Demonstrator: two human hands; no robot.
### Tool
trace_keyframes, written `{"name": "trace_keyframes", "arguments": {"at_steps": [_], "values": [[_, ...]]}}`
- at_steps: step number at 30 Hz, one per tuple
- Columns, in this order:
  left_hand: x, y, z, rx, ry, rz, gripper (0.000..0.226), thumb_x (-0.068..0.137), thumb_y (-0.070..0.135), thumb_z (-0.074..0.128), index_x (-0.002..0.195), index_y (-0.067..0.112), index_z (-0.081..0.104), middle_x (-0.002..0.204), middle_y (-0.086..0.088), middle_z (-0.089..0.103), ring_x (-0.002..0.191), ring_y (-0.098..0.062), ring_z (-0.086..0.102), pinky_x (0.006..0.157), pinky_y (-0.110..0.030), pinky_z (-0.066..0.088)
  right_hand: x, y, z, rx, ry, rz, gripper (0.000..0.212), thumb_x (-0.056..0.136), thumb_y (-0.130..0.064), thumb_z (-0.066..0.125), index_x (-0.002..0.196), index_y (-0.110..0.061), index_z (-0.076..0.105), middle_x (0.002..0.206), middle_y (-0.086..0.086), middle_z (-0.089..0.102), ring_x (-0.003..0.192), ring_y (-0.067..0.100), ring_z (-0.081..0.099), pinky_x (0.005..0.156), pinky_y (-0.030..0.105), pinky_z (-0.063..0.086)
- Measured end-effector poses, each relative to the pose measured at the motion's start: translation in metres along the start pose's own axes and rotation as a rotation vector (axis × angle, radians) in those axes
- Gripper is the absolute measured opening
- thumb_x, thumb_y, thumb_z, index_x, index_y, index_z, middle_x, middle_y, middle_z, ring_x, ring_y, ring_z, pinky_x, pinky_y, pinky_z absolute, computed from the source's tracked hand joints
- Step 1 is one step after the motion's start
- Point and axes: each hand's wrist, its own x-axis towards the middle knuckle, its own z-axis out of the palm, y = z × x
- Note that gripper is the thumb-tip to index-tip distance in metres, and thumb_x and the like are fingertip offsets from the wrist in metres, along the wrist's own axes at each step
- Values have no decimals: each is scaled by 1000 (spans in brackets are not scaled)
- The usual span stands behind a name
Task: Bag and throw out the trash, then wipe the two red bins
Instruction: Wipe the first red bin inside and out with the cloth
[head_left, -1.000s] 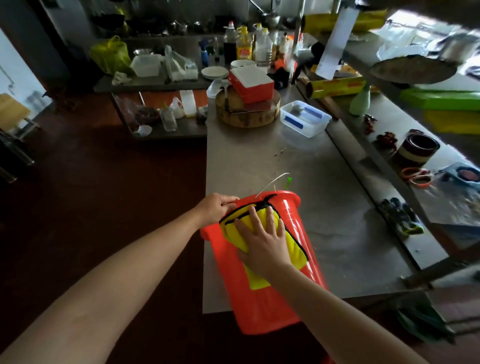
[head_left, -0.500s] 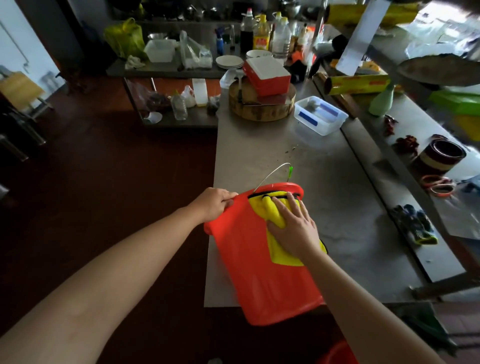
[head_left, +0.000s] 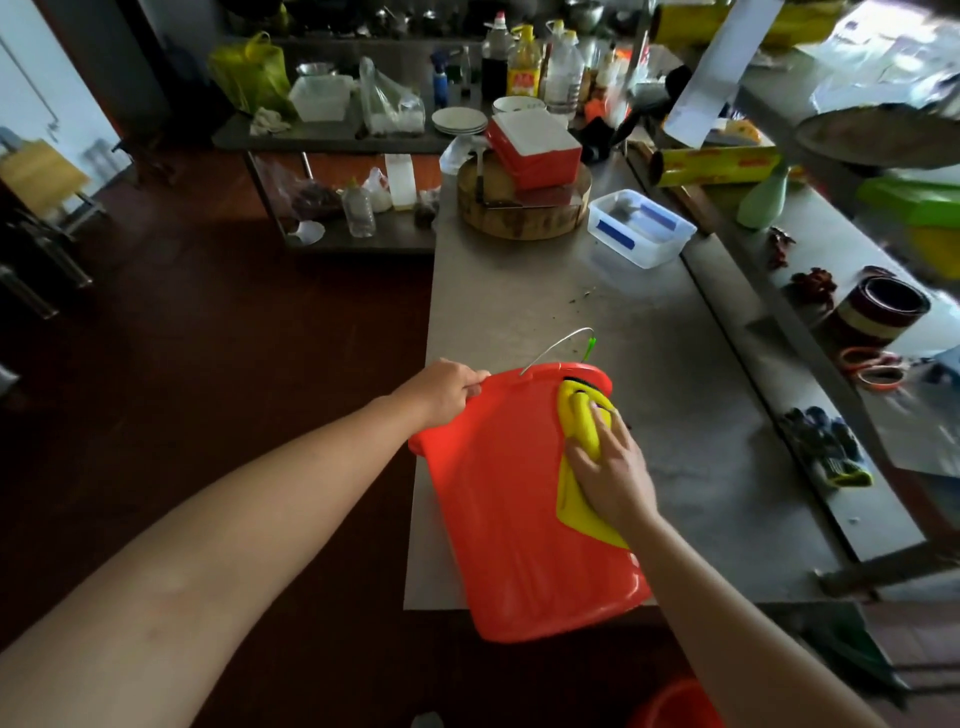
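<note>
A red bin (head_left: 509, 509) lies on its side at the near left corner of the steel table (head_left: 524, 306), its base sticking out past the front edge toward me. A thin wire handle arches over its far rim. My left hand (head_left: 447, 387) grips that rim on the left. My right hand (head_left: 613, 467) presses a yellow cloth (head_left: 579, 421) flat against the bin's right flank, fingers straight. Part of a second red bin (head_left: 675, 706) shows on the floor at the bottom edge.
A round wooden chopping block (head_left: 519, 213) with a red-and-white box (head_left: 535, 145) on it and a clear plastic tub (head_left: 639, 228) stand at the table's far end. A lower shelf on the right holds dark gloves (head_left: 826, 447), tape rolls and scissors. Dark floor lies left.
My right hand has slid the yellow cloth from the middle of the bin's side over to its right flank. My left hand keeps its grip on the rim.
</note>
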Motion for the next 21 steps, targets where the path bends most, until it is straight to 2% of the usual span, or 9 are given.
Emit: {"name": "trace_keyframes", "arguments": {"at_steps": [4, 7, 11, 15, 18, 21], "values": [[13, 15, -5, 64, -37, 18, 41, 104, 9, 48, 145, 5, 50, 142, -14, 58, 135, -22, 51, 110, -23, 33, -23, -24, 18, -343, -32, -178, 75, 87, -75, 37, 153, -58, 5, 170, -11, -2, 155, 36, 2, 118, 58, 25], [21, 25, -4, 85, -49, 13, 42, 105, 12, 48, 147, 7, 49, 145, -15, 55, 138, -25, 48, 113, -29, 35, -35, -39, 29, -498, -31, -342, 76, 85, -76, 29, 154, -56, 5, 170, -7, -9, 154, 41, -10, 120, 65, 12], [27, 33, -2, 117, -64, 17, 42, 106, 12, 47, 147, 7, 48, 148, -15, 52, 138, -26, 47, 114, -29, 35, -54, -54, 51, -698, -87, -560, 72, 90, -68, 40, 156, -50, 17, 170, -3, -8, 148, 45, -28, 115, 72, -3], [26, 35, 1, 132, -50, 23, 43, 106, 9, 44, 148, 8, 47, 148, -16, 51, 138, -26, 47, 114, -30, 33, -66, -62, 67, -809, -188, -683, 69, 93, -55, 53, 156, -41, 29, 171, 1, -7, 146, 45, -33, 113, 70, -15], [23, 34, 2, 128, -24, 41, 48, 102, -2, 42, 149, 7, 46, 146, -13, 54, 135, -24, 50, 111, -29, 37, -60, -59, 60, -768, -176, -678, 69, 91, -62, 46, 155, -42, 30, 171, -1, -5, 149, 40, -29, 116, 67, -14], [21, 32, 2, 153, -4, 70, 55, 97, -11, 39, 148, 7, 47, 139, -11, 59, 127, -23, 56, 103, -23, 38, -46, -43, 44, -656, -99, -599, 72, 86, -71, 40, 154, -51, 25, 170, -7, -4, 154, 35, -19, 121, 66, 2]]}}
